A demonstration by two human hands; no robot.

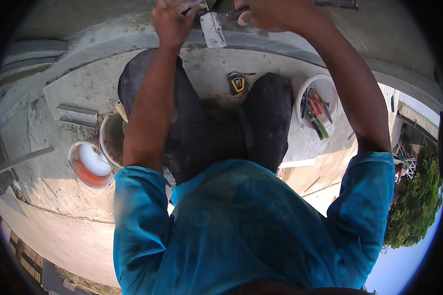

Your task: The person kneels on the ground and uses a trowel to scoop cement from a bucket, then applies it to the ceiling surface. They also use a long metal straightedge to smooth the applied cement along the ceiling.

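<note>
Both my hands are at the top edge of the head view, close to the grey wall. My left hand (173, 17) is closed, its fingers pinched beside the upper end of a whitish, rough-faced strip (213, 32); what is in the fingers is hidden. A dark bar-shaped tool (230, 16) crosses near the top of this strip. Around the tool's right end my right hand (268, 14) is closed, with the thumb showing below. Part of the work between the hands is cut off by the picture's edge.
Between my knees a yellow and black tape measure (237, 84) lies on the slab. To the right stands a white bucket (300, 96) of hand tools; to the left, a bucket with white contents (75, 169) and a darker bucket (103, 140). Metal channel pieces (77, 115) lie farther left.
</note>
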